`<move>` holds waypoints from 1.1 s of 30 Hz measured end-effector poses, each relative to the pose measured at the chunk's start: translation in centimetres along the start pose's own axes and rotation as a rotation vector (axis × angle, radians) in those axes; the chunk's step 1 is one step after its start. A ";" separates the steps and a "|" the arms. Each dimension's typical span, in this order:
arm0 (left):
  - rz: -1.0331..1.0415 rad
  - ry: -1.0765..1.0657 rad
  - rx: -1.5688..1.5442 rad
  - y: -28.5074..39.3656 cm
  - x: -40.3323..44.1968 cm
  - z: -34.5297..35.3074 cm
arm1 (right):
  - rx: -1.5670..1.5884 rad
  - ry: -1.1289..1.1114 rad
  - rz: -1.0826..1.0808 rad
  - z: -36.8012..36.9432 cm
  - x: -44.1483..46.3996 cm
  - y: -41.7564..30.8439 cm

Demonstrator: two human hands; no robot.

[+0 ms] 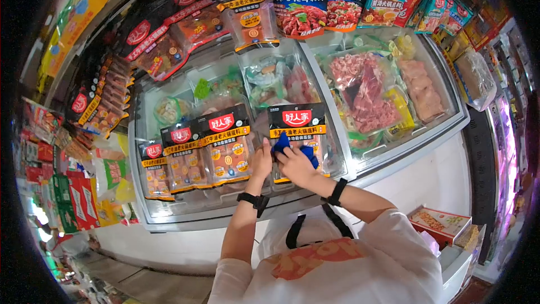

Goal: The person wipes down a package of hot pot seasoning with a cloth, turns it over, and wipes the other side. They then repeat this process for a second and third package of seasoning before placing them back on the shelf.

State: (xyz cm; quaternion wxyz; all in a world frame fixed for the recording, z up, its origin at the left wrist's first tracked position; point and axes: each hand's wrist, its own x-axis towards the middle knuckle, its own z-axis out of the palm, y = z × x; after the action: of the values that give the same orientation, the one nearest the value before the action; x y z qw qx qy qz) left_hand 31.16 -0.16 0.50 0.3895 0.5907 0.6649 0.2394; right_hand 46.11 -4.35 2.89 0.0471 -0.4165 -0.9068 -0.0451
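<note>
freezer top (185, 214), three packets (188, 164) alongside, right hand (293, 164) clutching blue cloth (308, 153) over fourth packet (296, 117), left hand (261, 160) — grip unclear

Single view, worn on your head; lens faces forward and steeply down, over your white T-shirt (382, 273), along both forearms (238, 231) to your left hand (261, 161) and right hand (296, 165) near centre; very wide fisheye, straight edges bowed, corners black; T-shirt fills lower edge up close, glass-topped display freezer (180, 249) spans middle at near range, crayfish-seasoning pouches (302, 5) stand farther off along top edge, packaged goods (83, 202) curve in at left rim of view
</note>
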 end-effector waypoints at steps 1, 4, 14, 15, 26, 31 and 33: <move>-0.014 -0.021 0.000 0.2 -0.1 -0.3 | 0.073 -0.027 -0.007 0.1 -0.3 -0.7; -0.004 -0.074 -0.033 -0.3 0.1 -0.6 | 0.071 0.005 0.153 -0.1 0.8 0.2; 0.128 -0.123 -0.070 -2.1 0.8 0.5 | -0.045 0.027 0.246 0.4 -3.3 -7.1; 0.222 -0.065 -0.007 -2.3 0.8 0.9 | 0.003 0.036 0.204 0.1 -4.5 -8.2; 0.348 -0.067 0.112 -3.6 1.0 1.5 | 0.045 0.026 0.231 1.2 -6.0 -9.9; 0.383 -0.107 0.109 -4.4 1.0 1.6 | 0.077 0.098 0.533 1.1 -11.7 -7.6; 0.397 -0.083 0.089 -4.4 1.2 1.9 | 0.079 0.221 0.565 1.5 -12.1 -7.3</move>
State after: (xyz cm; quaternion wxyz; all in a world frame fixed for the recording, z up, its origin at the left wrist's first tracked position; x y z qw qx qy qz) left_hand 30.07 -0.08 -4.31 0.3352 0.7361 0.5286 0.2575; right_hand 48.35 -18.04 -0.42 0.1724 -0.6428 -0.7453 -0.0400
